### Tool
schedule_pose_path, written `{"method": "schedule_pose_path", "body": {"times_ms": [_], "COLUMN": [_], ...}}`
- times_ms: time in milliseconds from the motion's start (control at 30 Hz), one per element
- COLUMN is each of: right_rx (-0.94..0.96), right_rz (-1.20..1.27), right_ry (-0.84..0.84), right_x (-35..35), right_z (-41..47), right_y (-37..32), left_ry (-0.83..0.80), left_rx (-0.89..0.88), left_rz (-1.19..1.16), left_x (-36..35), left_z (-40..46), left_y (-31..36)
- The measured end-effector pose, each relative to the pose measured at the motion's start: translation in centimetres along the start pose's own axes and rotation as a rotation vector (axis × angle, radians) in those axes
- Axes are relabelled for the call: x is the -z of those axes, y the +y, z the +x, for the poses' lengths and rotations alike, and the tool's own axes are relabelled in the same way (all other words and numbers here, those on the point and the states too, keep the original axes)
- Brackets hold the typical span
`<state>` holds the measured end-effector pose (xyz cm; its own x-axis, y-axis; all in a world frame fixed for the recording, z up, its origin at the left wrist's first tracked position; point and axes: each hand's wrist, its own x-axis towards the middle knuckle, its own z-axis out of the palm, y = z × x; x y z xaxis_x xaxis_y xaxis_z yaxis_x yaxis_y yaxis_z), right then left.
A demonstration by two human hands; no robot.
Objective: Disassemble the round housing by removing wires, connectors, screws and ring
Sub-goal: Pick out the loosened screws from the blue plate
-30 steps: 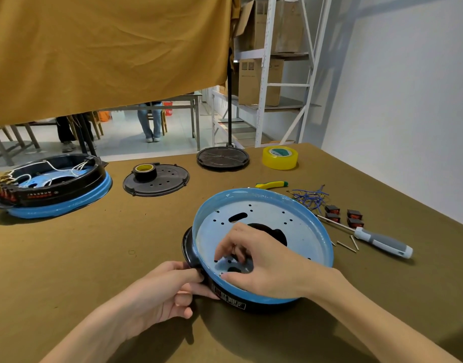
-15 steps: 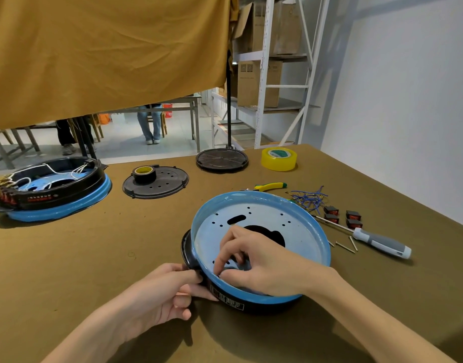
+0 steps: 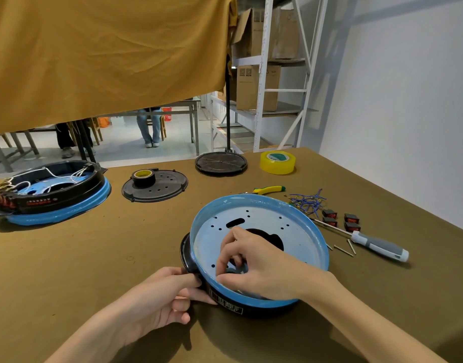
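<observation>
Gripping the black outer ring (image 3: 226,305) of the round blue-rimmed housing (image 3: 259,247) at its 8 o'clock edge: left hand (image 3: 157,297), thumb on top, fingers curled against the ring's side. Housing sits on the olive-brown table (image 3: 94,258), near-centre, tilted with its open face toward the camera.

Right hand (image 3: 259,268) is inside the pale blue metal pan, over the dark cutouts at its 6 o'clock. Fingers bent, tips close together, looks like a pinch on something small, but cannot tell what, it's hidden under the fingers.

Around the housing:
- 3 o'clock: grey-handled screwdriver (image 3: 377,244), loose metal screws (image 3: 345,248) just beside its shaft.
- 2 o'clock: four small black-and-red connector blocks (image 3: 341,220), tangle of blue wires (image 3: 307,201).
- 1 o'clock: yellow-handled pliers (image 3: 269,189); further out, roll of yellow tape (image 3: 277,162).
- 12 o'clock, table's far edge: black round stand base (image 3: 221,163).
- 11 o'clock: black perforated round cover plate (image 3: 157,188) with a black tape roll (image 3: 143,177) on it.
- 10 o'clock, well apart: second blue-and-black housing (image 3: 52,197), white wires still inside.
</observation>
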<state>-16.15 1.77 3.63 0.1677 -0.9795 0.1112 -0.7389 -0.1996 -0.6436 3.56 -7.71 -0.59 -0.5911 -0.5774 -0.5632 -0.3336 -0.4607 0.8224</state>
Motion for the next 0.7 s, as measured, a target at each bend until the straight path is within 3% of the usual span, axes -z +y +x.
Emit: {"method": "schedule_pose_path", "body": {"times_ms": [400,533,700], "right_rx": [0.015,-0.015,0.009], "right_rz": [0.029,0.008,0.031], "right_ry": [-0.044,0.017,-0.046], "right_x": [0.11,-0.11,0.07], "right_z": [-0.32,-0.21,-0.28], "right_y": [0.02,-0.07,0.21], "left_ry": [0.008,0.007,0.000], "left_rx": [0.003,0.004,0.000], "left_rz": [-0.013,-0.017,-0.014], "left_x": [0.12,0.20,0.36], "left_z": [0.24,0.31,0.39], "left_y": [-0.18,-0.28,-0.39]}}
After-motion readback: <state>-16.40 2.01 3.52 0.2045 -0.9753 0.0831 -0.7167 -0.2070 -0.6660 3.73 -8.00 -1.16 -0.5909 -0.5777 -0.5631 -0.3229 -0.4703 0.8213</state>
